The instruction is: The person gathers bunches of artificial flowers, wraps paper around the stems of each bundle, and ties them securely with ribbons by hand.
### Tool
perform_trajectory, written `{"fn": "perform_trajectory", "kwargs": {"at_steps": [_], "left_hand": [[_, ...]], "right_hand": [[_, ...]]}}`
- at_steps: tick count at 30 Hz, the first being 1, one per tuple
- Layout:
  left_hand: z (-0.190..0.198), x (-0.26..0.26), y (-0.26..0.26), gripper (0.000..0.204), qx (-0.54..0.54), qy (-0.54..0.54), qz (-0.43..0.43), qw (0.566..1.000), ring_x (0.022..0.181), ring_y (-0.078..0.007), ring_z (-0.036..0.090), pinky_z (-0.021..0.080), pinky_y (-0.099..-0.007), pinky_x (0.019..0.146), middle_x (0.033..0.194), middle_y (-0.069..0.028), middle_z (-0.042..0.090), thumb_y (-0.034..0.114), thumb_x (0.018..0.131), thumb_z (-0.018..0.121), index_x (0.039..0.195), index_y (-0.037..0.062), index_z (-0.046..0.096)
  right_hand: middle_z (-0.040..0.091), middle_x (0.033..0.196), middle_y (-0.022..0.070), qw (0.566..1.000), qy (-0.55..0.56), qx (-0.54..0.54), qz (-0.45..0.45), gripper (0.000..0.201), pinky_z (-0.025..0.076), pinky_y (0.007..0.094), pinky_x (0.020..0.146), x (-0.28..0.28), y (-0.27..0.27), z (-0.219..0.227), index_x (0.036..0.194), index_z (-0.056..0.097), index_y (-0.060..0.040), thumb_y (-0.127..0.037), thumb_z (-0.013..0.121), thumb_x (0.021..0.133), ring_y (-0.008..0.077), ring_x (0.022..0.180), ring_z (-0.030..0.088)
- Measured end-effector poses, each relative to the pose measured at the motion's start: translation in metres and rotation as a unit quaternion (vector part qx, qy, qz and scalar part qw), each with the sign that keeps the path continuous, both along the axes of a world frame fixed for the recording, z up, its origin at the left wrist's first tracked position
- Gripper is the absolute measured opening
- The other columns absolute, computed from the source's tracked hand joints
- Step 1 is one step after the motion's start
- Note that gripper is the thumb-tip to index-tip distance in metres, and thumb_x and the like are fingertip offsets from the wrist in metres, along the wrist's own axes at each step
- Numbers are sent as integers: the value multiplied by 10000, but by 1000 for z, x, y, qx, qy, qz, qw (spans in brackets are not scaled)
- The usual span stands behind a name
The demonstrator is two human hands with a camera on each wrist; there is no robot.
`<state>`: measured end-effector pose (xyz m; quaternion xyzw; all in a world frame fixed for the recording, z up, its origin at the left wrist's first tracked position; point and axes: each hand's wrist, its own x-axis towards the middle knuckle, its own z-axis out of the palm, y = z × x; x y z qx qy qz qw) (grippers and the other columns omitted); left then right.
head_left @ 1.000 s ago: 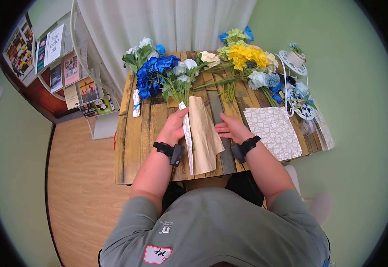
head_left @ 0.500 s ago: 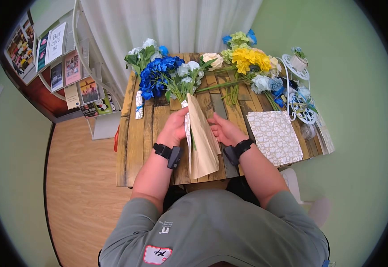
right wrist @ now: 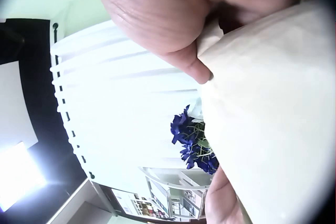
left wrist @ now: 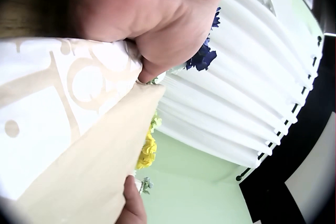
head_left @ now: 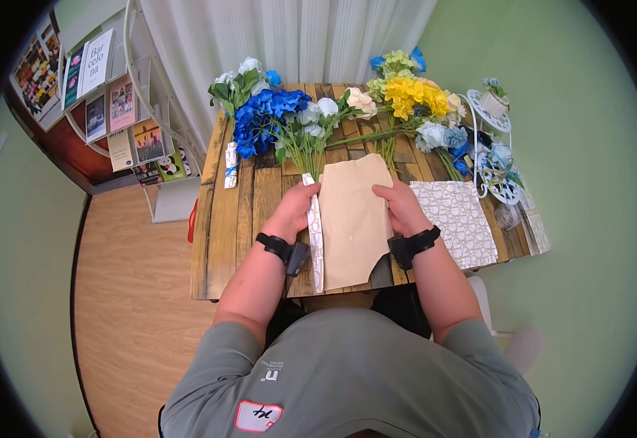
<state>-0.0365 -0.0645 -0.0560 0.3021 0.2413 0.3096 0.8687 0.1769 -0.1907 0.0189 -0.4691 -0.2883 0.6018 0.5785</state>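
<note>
My left hand [head_left: 295,208] grips the left edge of a sheet of wrapping paper [head_left: 355,226], tan inside and white with a beige pattern outside. A narrow patterned fold [head_left: 315,241] runs down that edge under the fingers. My right hand [head_left: 404,208] pinches the opposite edge, thumb on the tan face and fingers behind. In the right wrist view the right thumb [right wrist: 197,71] presses on the paper's rim. Green stems [head_left: 304,155] stick out past the fold's top, leading to white flowers [head_left: 317,117]. Their lower ends are hidden by the paper.
Blue flowers [head_left: 263,120] lie behind my left hand, beside a small wrapped bundle [head_left: 231,164]. Yellow flowers [head_left: 413,96] lie at the back right. A patterned sheet [head_left: 453,223] is right of my right hand, near a white metal stand [head_left: 504,186].
The paper, curled and then half folded upward, is now spread out flat. My right hand has gone from open beside it to gripping its right edge; the left keeps hold.
</note>
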Motion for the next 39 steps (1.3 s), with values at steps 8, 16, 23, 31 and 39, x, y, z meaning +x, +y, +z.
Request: {"fn": "perform_trajectory", "kwargs": {"at_steps": [8,16,23,31,39], "left_hand": [[-9,16,-5,250,90,116,97,985,937,-290,688,582,-434,812,1072,-163,679,77,990,516,1213,-22,568],[-15,1,-1,269,124,-37,-38,991,715,-257,685,557,-376,586,922,-129,686,218,1026,470,1140,19,611],[11,0,-15,223,-50,-137,-6,989,491,-129,398,333,-283,447,653,24,418,339,1040,469,931,160,543],[77,38,-40,203,242,96,125,957,724,-116,548,468,-285,641,877,-23,606,234,1052,519,1132,54,569],[71,42,-25,397,217,-14,62,974,698,-166,551,463,-298,633,794,-35,574,463,1054,462,1111,91,588]], "right_hand": [[723,956,121,933,-343,106,10,249,528,334,732,-40,9,40,1064,673,39,-157,648,912,178,873,689],[659,822,23,948,-258,81,168,274,481,249,609,-97,4,61,1089,660,-2,-255,579,1022,114,722,640],[640,866,28,988,-125,69,-54,263,517,256,702,-31,-1,-3,1146,598,-22,-249,497,1060,128,778,636],[627,1153,90,994,-78,73,-22,340,468,282,915,-93,-10,-23,1299,525,14,-221,500,1054,143,1034,576],[591,1267,86,994,-20,105,-3,399,441,292,990,-98,-15,-12,1421,434,28,-166,446,1072,140,1117,545]]}}
